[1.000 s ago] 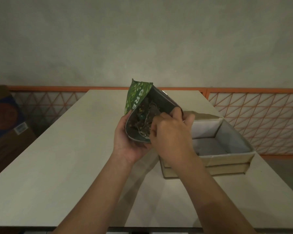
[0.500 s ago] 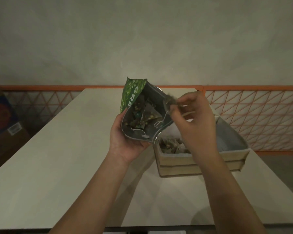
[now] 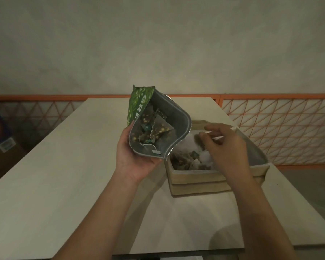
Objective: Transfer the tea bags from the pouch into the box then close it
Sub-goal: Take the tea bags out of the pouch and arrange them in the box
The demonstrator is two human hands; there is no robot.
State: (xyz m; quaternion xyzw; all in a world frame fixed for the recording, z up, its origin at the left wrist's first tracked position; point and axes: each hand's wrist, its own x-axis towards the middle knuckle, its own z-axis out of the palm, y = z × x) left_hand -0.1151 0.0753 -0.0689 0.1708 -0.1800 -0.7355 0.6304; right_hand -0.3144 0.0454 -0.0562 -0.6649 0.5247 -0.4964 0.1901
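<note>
Roughly midway, by the look of it. Green pouch (image 3: 154,128) held up just left of the box (image 3: 195,182) on the desk (image 3: 64,175), left hand (image 3: 134,156) grip wrapped round it, several tea bags (image 3: 156,131) left inside. Right hand (image 3: 225,145) over the box, grip pinching one tea bag (image 3: 200,140). A small pile (image 3: 186,160) already in there. More trips needed, then closing.

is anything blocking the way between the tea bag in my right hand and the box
Nothing visible does. The right hand pinches a tea bag directly over the open box; the pouch sits off to its left.
</note>
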